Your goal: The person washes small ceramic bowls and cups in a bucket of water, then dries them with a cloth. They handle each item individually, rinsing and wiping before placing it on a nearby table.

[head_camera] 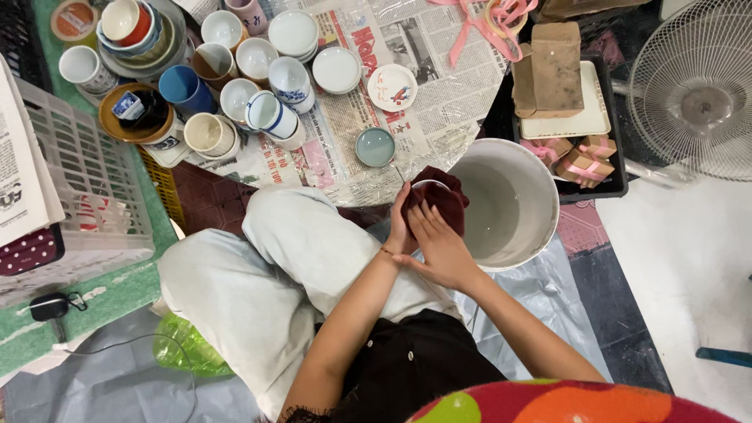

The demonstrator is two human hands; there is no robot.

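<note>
My left hand (399, 223) holds a small white cup (429, 186) by its side, just above my knee and at the rim of a large white bucket (540, 205). A dark red cloth (446, 202) is wrapped around the cup. My right hand (440, 244) lies flat on that cloth, pressing it against the cup. Only the cup's rim shows above the cloth. The bucket holds some cloudy water.
Several cups, bowls and small plates (235, 70) stand on a newspaper-covered round table (439, 117). A pale green saucer (375, 146) lies near its edge. A white plastic crate (86, 180) is at left, a black tray with boxes (560, 102) and a fan (697, 86) at right.
</note>
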